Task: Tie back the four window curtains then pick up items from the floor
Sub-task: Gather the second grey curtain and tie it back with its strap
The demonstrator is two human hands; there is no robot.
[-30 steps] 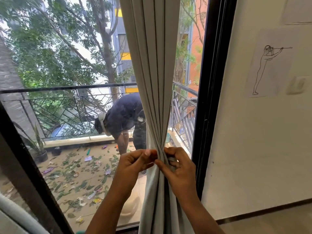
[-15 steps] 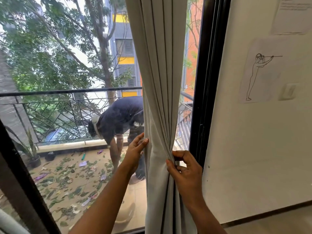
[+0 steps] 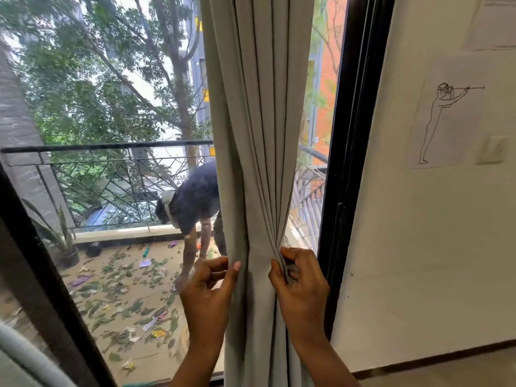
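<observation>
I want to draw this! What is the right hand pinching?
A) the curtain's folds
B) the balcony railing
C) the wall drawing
A: the right hand pinches the grey curtain where its folds gather, beside the black window frame.

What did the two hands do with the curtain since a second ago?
The left hand let go at the middle, moved left away from the right hand, and now pinches the left edge of the grey pleated fabric curtain. The right hand kept its grip on the right-side folds. The curtain stays gathered.
</observation>
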